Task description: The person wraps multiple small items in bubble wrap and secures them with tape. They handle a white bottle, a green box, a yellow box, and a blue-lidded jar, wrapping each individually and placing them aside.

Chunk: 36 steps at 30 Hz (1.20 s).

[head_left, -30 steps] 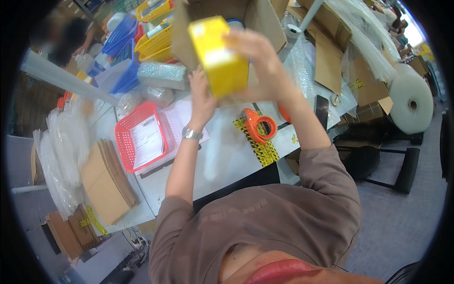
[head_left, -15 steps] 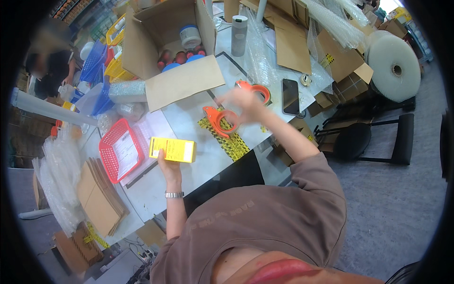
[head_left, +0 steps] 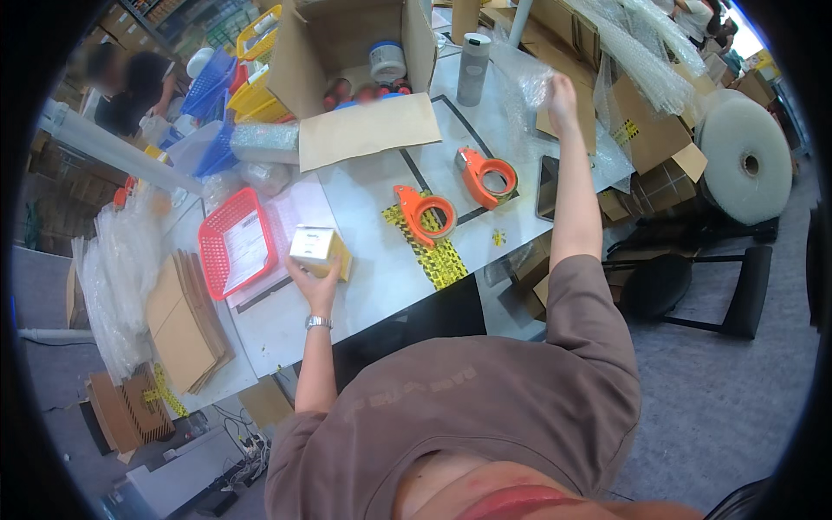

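Note:
My left hand (head_left: 314, 290) is closed around a small yellow box (head_left: 333, 256), its pale end turned up, over the table beside a red basket (head_left: 214, 251). My right arm reaches across the table to the far right. There my right hand (head_left: 562, 97) is closed on the edge of a clear sheet of bubble wrap (head_left: 517, 80), close to a grey bottle (head_left: 472, 71). Between my arms lie two orange tape dispensers, a nearer one (head_left: 404, 196) on yellow-and-black tape and a farther one (head_left: 473, 173).
An open cardboard box (head_left: 368, 132) holding jars stands at the back. A phone (head_left: 547, 192) lies beside my right forearm. Flat cardboard (head_left: 184, 321) is stacked at the left edge. A bubble wrap roll (head_left: 721, 147) and a black chair (head_left: 663, 286) stand right; another person (head_left: 139, 91) is far left.
My right hand has gone from above the tape dispensers to the far right and taken hold of the bubble wrap. My left hand has turned the yellow box end up.

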Available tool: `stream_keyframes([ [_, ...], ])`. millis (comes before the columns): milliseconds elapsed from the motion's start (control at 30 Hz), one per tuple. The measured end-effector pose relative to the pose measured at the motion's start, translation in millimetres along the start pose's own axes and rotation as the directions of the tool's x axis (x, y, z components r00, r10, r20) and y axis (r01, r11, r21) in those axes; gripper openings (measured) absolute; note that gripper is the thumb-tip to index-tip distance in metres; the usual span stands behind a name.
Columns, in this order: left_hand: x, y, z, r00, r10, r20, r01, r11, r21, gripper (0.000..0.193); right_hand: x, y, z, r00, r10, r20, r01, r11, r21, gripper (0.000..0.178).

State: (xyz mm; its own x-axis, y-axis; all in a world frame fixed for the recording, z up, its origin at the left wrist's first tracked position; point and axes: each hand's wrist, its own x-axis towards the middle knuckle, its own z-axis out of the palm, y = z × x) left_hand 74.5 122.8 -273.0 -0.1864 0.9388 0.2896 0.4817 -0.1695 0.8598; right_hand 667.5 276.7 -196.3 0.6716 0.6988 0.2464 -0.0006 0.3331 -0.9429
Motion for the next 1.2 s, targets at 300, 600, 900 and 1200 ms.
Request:
stream_keyframes([
  [300,23,-7,-5,0.987,0.117,-0.109,-0.128,0.986,-0.102,0.09,-150,-183,27,0.743,-0.509,0.434,-0.305,0.32,0.897,0.054],
  [600,-16,44,-65,0.991,-0.124,0.057,0.132,0.762,-0.634,0.09,-403,-137,117,0.179,-0.142,0.974,-0.405,0.891,0.204,0.041],
  [900,-24,75,-196,0.993,-0.035,0.114,0.103,0.737,-0.668,0.058,-393,-41,160,0.578,-0.297,0.76,0.77,0.506,-0.389,0.044],
  [1200,-62,41,-261,0.987,-0.105,-0.123,0.051,0.924,-0.379,0.058,-345,37,105,0.799,-0.03,0.6,0.585,0.267,-0.766,0.078],
])
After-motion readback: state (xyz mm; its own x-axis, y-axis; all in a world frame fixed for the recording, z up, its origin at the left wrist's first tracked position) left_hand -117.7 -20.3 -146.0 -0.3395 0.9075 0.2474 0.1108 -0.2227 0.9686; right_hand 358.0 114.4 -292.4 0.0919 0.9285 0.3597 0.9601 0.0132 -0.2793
